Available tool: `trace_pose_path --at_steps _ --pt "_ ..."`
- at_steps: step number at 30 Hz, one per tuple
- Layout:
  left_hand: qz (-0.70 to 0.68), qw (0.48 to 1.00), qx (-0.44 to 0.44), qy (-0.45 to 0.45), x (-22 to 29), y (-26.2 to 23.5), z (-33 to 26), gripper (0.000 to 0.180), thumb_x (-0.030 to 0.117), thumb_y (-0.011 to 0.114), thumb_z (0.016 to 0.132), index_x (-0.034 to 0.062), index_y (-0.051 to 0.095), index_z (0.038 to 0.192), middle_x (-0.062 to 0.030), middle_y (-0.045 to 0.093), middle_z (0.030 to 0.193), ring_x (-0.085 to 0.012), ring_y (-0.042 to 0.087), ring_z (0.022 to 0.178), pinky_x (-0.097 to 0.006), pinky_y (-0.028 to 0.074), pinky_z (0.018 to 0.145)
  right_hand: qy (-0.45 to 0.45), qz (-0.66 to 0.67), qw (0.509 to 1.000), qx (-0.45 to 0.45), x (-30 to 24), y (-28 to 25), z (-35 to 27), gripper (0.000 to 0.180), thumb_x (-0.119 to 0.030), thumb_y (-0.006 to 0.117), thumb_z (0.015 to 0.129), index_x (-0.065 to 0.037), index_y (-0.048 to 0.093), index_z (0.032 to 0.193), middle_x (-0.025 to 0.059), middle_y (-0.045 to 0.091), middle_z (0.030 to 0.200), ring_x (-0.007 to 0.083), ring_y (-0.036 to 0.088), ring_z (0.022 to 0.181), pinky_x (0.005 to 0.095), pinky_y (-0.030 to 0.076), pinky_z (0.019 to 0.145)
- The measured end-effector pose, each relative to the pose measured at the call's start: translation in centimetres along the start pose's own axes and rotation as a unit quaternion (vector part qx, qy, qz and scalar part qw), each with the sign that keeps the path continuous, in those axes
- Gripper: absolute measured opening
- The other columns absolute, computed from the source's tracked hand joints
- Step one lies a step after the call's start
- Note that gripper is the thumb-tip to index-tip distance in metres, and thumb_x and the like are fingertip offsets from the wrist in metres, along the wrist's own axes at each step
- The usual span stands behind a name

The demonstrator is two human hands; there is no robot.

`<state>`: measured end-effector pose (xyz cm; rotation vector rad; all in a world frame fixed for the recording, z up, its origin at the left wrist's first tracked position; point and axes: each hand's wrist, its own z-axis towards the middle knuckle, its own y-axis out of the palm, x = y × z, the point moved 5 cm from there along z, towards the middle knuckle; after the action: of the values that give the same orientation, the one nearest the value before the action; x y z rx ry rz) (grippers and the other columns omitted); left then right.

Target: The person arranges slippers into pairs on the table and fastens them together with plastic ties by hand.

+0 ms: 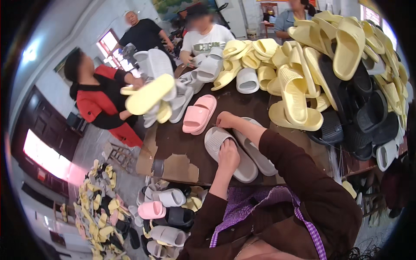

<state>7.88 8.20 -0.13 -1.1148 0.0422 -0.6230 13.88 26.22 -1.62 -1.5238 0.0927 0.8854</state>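
Observation:
A pair of grey slippers lies side by side on the brown table before me, toes away from me. My left hand [229, 154] reaches into the foot opening of the left grey slipper [243, 168], its fingers curled at the strap. Close to the toes, my right hand [225, 120] has its fingers pinched together; what they hold, if anything, is too small to make out. My right forearm crosses over the right grey slipper [261, 159] and hides part of it. Just beyond, to the left, sits a pair of pink slippers [200, 115], one overlapping the other.
A tall heap of yellow slippers [299, 93] and black slippers [372, 110] rises at the right. Grey slippers [210, 69] line the far side. Torn cardboard [180, 168] covers the near left table edge. More slippers [102, 203] pile on the floor. Several people stand around the table.

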Motion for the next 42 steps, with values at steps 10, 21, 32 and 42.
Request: trace_pose_path --at_steps 10,21,32,42 --pt "-0.05 0.994 -0.078 -0.061 -0.1 0.2 0.5 0.021 0.003 0.044 0.08 -0.0061 0.05 0.098 -0.027 0.051 0.104 -0.0439 0.051 0.099 -0.049 0.041 0.087 -0.064 0.165 0.983 -0.054 -0.9 0.2 -0.2 0.014 -0.012 0.069 0.064 -0.01 0.073 0.077 0.008 0.069 0.078 0.024 0.065 0.073 0.0349 0.051 0.07" --pt "-0.058 0.994 -0.067 -0.059 -0.2 0.1 0.6 0.023 0.007 0.045 0.082 -0.0062 0.048 0.101 -0.0291 0.051 0.105 -0.045 0.05 0.1 -0.05 0.041 0.086 -0.074 0.011 0.997 -0.024 -2.4 0.2 -0.5 0.012 -0.007 0.068 0.066 -0.006 0.071 0.077 0.0108 0.067 0.076 0.0239 0.064 0.071 0.0336 0.051 0.068" --pt "-0.042 0.997 -0.061 0.038 -0.6 -0.1 -0.5 0.023 0.005 0.051 0.08 -0.0047 0.049 0.101 -0.0242 0.054 0.099 -0.0422 0.053 0.092 -0.048 0.044 0.08 0.009 0.2 0.977 0.071 -3.2 -4.4 -4.6 0.011 -0.001 0.063 0.071 0.0 0.069 0.08 0.0109 0.066 0.076 0.0196 0.064 0.063 0.0301 0.052 0.059" --pt "-0.214 0.973 -0.048 0.065 1.8 -4.9 -1.2 0.016 0.009 0.053 0.083 -0.0038 0.054 0.092 -0.0229 0.057 0.086 -0.0402 0.056 0.082 -0.045 0.046 0.071 0.075 0.461 0.854 0.23 -0.1 -7.1 -12.4 0.012 -0.004 0.06 0.077 0.005 0.066 0.083 0.0078 0.062 0.068 0.0131 0.059 0.053 0.026 0.049 0.05"
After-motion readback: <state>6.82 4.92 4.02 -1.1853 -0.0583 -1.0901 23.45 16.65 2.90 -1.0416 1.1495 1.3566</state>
